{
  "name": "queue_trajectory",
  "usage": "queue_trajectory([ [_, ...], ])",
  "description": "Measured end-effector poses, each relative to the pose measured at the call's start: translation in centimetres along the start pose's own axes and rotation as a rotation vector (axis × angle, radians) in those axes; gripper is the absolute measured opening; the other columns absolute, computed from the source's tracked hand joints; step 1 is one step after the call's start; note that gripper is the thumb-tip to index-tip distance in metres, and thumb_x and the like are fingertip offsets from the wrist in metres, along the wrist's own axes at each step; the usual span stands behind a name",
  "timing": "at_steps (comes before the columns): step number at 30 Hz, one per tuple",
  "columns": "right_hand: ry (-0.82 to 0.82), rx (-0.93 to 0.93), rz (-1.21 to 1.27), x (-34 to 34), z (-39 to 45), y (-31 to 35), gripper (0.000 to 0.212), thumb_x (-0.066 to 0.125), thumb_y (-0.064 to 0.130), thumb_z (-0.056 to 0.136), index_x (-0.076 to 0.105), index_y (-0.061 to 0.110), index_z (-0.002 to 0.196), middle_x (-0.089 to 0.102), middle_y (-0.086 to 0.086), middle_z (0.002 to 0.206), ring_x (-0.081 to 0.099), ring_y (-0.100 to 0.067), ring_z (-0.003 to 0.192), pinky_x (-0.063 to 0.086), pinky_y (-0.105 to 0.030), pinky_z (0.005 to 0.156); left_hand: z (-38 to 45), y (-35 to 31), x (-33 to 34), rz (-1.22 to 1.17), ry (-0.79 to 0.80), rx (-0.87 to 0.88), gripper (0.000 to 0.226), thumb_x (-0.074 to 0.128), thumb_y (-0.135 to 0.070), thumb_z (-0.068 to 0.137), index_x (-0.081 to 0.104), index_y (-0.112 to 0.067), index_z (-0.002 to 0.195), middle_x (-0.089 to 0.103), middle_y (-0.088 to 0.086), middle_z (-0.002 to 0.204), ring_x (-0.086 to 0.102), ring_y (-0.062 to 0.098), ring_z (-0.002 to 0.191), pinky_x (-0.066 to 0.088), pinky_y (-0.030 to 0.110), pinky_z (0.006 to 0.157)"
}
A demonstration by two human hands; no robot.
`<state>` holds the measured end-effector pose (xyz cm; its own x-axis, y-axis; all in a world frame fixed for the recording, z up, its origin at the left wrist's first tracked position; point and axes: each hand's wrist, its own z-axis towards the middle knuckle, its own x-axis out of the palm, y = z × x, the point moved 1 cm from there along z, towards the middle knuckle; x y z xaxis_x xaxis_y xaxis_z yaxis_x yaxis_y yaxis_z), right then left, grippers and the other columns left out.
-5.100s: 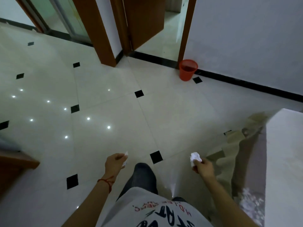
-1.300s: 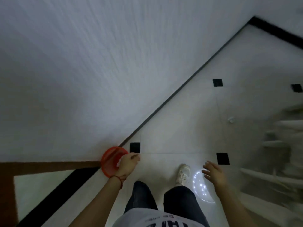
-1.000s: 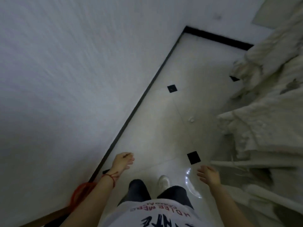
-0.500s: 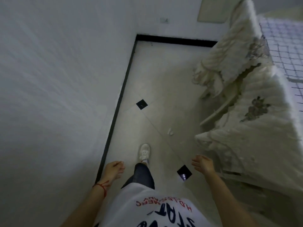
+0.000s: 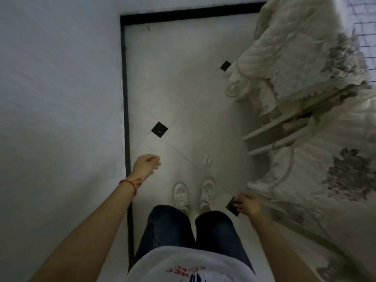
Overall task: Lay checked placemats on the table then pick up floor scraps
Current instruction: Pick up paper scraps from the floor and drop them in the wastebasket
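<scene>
Down a narrow strip of floor [image 5: 183,94] between a white wall [image 5: 61,98] and a draped table, the person stands with both arms out in front. Going from the left: the left hand [image 5: 145,164] hangs out over the black skirting [image 5: 125,98] at the foot of the wall, wrist bent, fingers loosely curled in toward the palm and holding nothing. One red string [image 5: 130,184] circles that wrist. Two white shoes [image 5: 181,197] stand side by side on the pale tiles, toes pointing up the frame, below two dark trouser legs.

One scrap [image 5: 207,159], small, white and crumpled, lies on the floor just ahead of the shoes, nearer the right one, and apart from both hands. Three black diamond tiles [image 5: 159,129] show: one ahead of the left hand, one far up beside the cloth, one partly under the right hand.

The right hand [image 5: 247,203] is held low beside the right leg, just at the edge of the hanging cloth [image 5: 305,58], fingers pointing left and slightly bent, relaxed, with nothing in them. Whether it touches the cloth I cannot tell. That pale lace cloth, with grey flower patches, falls in folds down the right side, and pale chair rails show between the folds. At the top right corner one checked placemat [image 5: 364,27] lies on the table.
</scene>
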<state>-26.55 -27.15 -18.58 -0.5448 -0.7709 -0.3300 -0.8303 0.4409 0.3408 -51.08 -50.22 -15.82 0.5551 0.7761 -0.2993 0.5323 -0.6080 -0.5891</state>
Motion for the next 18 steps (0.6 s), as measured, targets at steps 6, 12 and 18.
queue_trajectory([
  [6, 0.056, 0.016, -0.121, 4.5, 9.3, 1.2, 0.024, 0.049, 0.01, 0.093, 0.059, -0.005, 0.108, 0.059, -0.016, 0.092, 0.053, -0.019, 0.06, 0.044, -0.013, 0.042, 8.2, 2.9, 3.7, 0.013, 0.023, -0.11, 0.026, 0.051, -0.022, 0.092, 0.061, -0.006, 0.11, 0.062, 0.008, 0.097, 0.056, 0.019, 0.088, 0.045, 0.021, 0.066],
  [12, 0.116, -0.093, -0.368, 10.3, 22.2, 2.3, 0.035, 0.051, 0.022, 0.092, 0.055, 0.007, 0.123, 0.059, -0.014, 0.124, 0.057, -0.03, 0.111, 0.043, -0.031, 0.093, 17.0, 11.2, 9.3, -0.056, 0.053, -0.325, 0.022, 0.054, -0.02, 0.091, 0.062, -0.006, 0.106, 0.064, 0.006, 0.086, 0.058, 0.017, 0.076, 0.047, 0.024, 0.065],
  [18, 0.04, -0.156, -0.532, 16.1, 37.1, 2.1, 0.042, 0.056, 0.026, 0.089, 0.051, 0.008, 0.127, 0.056, -0.015, 0.13, 0.053, -0.029, 0.117, 0.041, -0.031, 0.096, 27.7, 17.2, 14.4, -0.026, 0.065, -0.309, 0.015, 0.053, -0.019, 0.091, 0.062, -0.009, 0.098, 0.064, 0.01, 0.09, 0.059, 0.015, 0.072, 0.046, 0.023, 0.063],
])
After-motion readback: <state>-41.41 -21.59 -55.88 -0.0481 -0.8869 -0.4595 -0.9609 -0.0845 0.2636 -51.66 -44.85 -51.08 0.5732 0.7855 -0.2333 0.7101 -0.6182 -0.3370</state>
